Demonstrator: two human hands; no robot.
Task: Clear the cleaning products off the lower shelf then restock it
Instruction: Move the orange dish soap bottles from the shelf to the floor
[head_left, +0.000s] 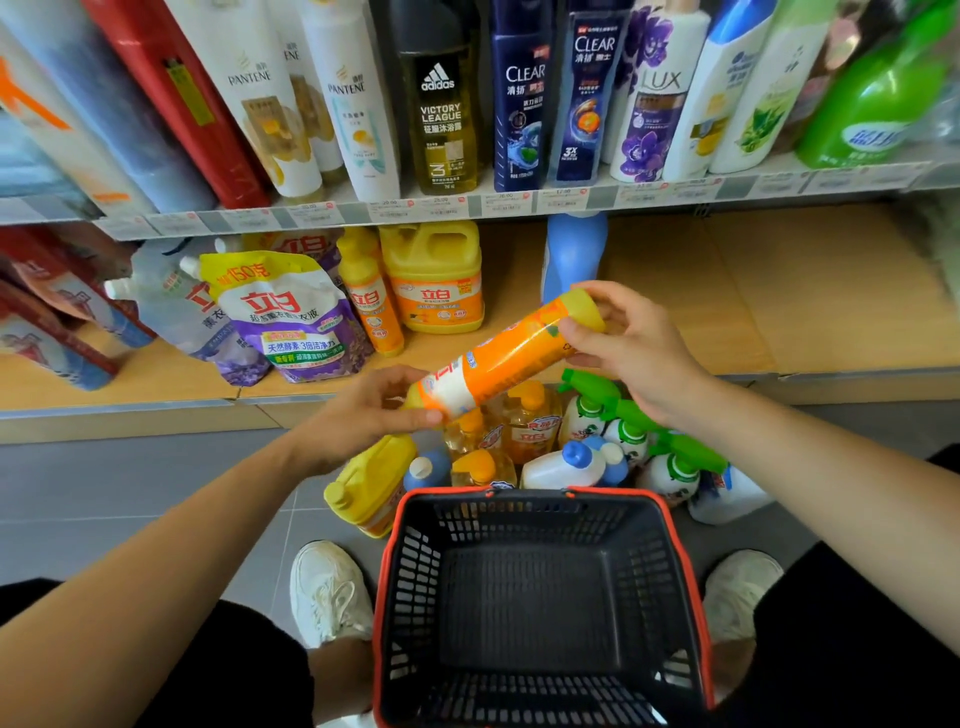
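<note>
My left grip (374, 413) curls round the low end of the orange bottle (498, 358) and my right grip (636, 348) round the high end. It hangs tilted over the floor pile (571, 447), at the lower shelf's (727, 296) front edge. Bare board runs right of the blue bottle (571, 249). The upper bottles (441, 114) read Pantene, adidas, Clear, Lux.

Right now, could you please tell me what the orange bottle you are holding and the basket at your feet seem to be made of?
Orange bottle: probably plastic. Its printed wrap is glossy with soft highlights, and the cap is opaque yellow.
Basket: likely moulded plastic. The dark slotted walls look matte, and the rim is orange-red.
</note>
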